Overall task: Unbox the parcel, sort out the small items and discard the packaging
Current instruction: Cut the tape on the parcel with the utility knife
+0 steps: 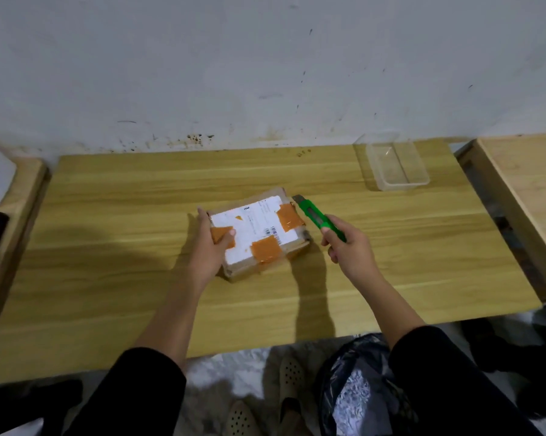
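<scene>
A small cardboard parcel (259,232) lies flat in the middle of the wooden table (139,278). A white shipping label covers its top, crossed by three orange tape patches. My left hand (209,247) grips the parcel's left edge, thumb resting on one orange patch. My right hand (349,243) holds a green utility knife (317,217). The knife's blade end lies at the parcel's far right corner. The box is closed and its contents are hidden.
A clear plastic container (394,163) stands at the table's back right, near the stained wall. A black plastic bag (356,385) sits on the floor below the front edge, beside beige shoes (292,377). Other wooden surfaces flank the table at left and right (530,184).
</scene>
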Demonstrator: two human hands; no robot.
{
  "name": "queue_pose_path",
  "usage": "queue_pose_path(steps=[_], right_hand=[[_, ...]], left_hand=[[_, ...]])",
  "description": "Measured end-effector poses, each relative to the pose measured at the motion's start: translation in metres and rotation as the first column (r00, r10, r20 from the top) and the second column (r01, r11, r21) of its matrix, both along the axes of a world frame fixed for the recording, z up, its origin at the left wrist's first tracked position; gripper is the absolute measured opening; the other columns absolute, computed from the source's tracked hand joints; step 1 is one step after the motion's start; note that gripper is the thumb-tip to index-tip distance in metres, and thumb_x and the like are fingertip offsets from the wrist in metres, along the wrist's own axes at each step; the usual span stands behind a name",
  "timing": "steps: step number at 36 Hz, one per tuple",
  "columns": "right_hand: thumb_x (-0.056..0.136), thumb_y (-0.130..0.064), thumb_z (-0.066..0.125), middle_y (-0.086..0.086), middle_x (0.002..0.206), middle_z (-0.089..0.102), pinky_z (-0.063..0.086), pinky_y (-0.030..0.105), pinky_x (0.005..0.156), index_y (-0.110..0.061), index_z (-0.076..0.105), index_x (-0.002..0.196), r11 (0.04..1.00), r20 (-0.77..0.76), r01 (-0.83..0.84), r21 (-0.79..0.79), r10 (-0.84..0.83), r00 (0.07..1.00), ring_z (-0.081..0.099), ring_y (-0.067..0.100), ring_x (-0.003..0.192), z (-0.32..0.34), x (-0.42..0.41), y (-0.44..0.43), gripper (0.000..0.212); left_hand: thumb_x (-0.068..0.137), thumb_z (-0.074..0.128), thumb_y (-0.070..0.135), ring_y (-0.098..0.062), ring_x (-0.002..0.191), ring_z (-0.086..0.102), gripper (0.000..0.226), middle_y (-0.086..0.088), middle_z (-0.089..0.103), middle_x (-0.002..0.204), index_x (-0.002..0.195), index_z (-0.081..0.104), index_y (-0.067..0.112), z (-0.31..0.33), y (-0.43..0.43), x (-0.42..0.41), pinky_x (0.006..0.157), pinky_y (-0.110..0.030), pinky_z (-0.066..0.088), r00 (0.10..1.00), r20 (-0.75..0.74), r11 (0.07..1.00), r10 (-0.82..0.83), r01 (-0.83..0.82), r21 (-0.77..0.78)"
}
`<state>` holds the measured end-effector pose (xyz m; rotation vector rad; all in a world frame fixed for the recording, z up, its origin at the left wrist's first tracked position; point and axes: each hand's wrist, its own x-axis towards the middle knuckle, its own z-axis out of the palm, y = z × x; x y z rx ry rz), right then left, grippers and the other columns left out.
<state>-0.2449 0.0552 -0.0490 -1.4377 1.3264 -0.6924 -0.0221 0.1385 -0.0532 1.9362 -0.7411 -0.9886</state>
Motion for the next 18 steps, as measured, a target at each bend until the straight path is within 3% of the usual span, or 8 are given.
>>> queue_pose_path(steps=[2,6,9,12,14,15,17,18], right_hand=[[0.093,-0.013,0.051,-0.002,0.064,0.052,0.034,0.024,0.052,-0.019,0.056,0.125,0.999,-0.04,-0.013,-0.035,0.012,0.999,0.041,0.008,0.051,0.0,0.002,-0.003,0.033],[0.093,-0.015,0.052,-0.004,0.067,0.056,0.036,0.016,0.05,-0.017,0.054,0.128,0.997,-0.114,-0.02,-0.081,0.011,0.993,0.043,0.006,0.052,-0.001,0.007,-0.007,0.035],[0.092,-0.017,0.053,-0.002,0.073,0.06,0.035,0.012,0.046,-0.015,0.053,0.129,0.996,-0.156,-0.02,-0.091,0.005,0.988,0.046,0.007,0.054,-0.001,0.009,-0.008,0.037],[0.092,-0.017,0.054,-0.008,0.068,0.058,0.034,0.013,0.045,-0.014,0.053,0.129,0.996,-0.156,-0.014,-0.089,0.0,0.988,0.043,0.008,0.051,-0.003,0.008,-0.007,0.037],[0.092,-0.016,0.054,-0.009,0.068,0.058,0.032,0.011,0.043,-0.013,0.053,0.129,0.995,-0.161,-0.011,-0.097,-0.004,0.987,0.041,0.008,0.05,-0.003,0.006,-0.005,0.037],[0.092,-0.016,0.054,-0.006,0.07,0.059,0.032,0.011,0.043,-0.013,0.053,0.128,0.995,-0.163,-0.006,-0.101,-0.01,0.987,0.041,0.007,0.049,-0.003,0.005,-0.005,0.037],[0.091,-0.015,0.055,0.0,0.076,0.061,0.032,0.01,0.042,-0.012,0.054,0.128,0.995,-0.168,0.001,-0.102,-0.018,0.986,0.043,0.004,0.046,-0.003,0.003,-0.003,0.036],[0.091,-0.015,0.055,0.001,0.079,0.061,0.032,0.009,0.042,-0.012,0.055,0.127,0.995,-0.168,0.001,-0.1,-0.018,0.986,0.044,0.002,0.044,-0.002,0.002,-0.002,0.036]], left_hand=[[0.098,0.043,0.025,-0.017,0.131,0.036,0.068,0.002,0.025,0.152,0.15,-0.001,0.022,-0.005,-0.005,0.002,0.095,-0.019,0.03,0.998,0.024,0.998,0.057,-0.057,-0.006],[0.1,0.038,0.023,-0.01,0.133,0.03,0.062,0.006,0.023,0.151,0.15,0.001,0.021,-0.01,-0.006,-0.005,0.089,-0.004,0.022,0.994,-0.001,0.991,0.112,-0.112,-0.067],[0.1,0.038,0.019,0.002,0.105,0.043,0.06,0.019,0.036,0.12,0.149,0.003,0.018,-0.01,-0.007,-0.005,0.068,0.01,0.026,0.992,-0.007,0.989,0.125,-0.125,-0.077],[0.1,0.037,0.016,0.029,0.085,0.042,0.06,0.027,0.038,0.113,0.149,0.004,0.016,-0.011,-0.008,-0.006,0.066,0.005,0.03,0.991,-0.004,0.988,0.131,-0.131,-0.087],[0.1,0.037,0.013,0.032,0.074,0.041,0.059,0.024,0.042,0.107,0.149,0.004,0.015,-0.013,-0.009,-0.006,0.064,0.003,0.032,0.989,-0.018,0.984,0.144,-0.145,-0.1],[0.1,0.037,0.013,0.029,0.084,0.042,0.059,0.021,0.045,0.115,0.149,0.004,0.015,-0.015,-0.009,-0.006,0.069,0.003,0.032,0.989,-0.021,0.983,0.149,-0.15,-0.104],[0.1,0.038,0.015,0.008,0.116,0.037,0.06,0.012,0.034,0.14,0.15,0.005,0.016,-0.018,-0.009,-0.005,0.083,-0.002,0.027,0.986,-0.024,0.98,0.166,-0.167,-0.107],[0.1,0.038,0.015,0.002,0.12,0.033,0.06,0.011,0.03,0.14,0.15,0.006,0.016,-0.017,-0.009,-0.005,0.085,-0.003,0.024,0.985,-0.026,0.979,0.173,-0.175,-0.109]])
